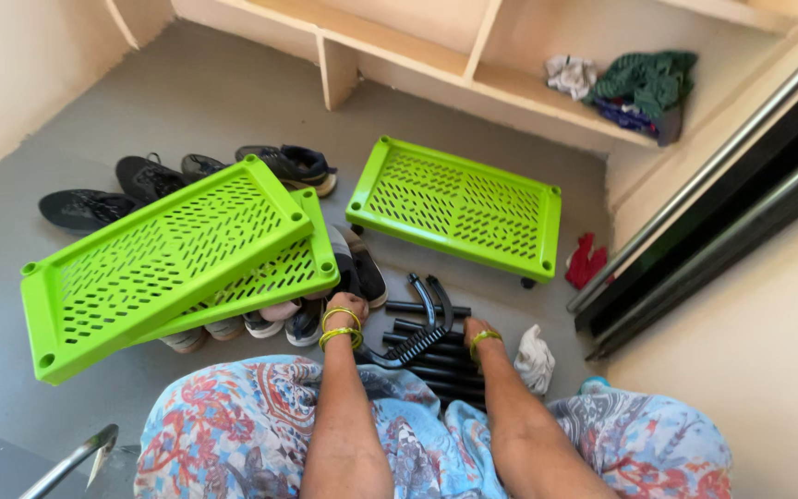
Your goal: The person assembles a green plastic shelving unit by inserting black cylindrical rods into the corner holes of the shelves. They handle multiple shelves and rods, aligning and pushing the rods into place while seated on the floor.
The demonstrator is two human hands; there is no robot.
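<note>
Hands, left (346,305) and right (478,329), reach into black tubes (427,346) (grip hidden, cannot tell) beside green shelves (168,263).

I see smooth, slightly glossy lime-green perforated plastic shelf panels (163,268) over a matt grey floor (196,102). The black ribbed tubes (422,337) look like shiny plastic. The pale unfinished wooden shelving (399,51) holds soft crumpled cloth (644,83).

Bright daylight, soft shadows, sharp focus
</note>
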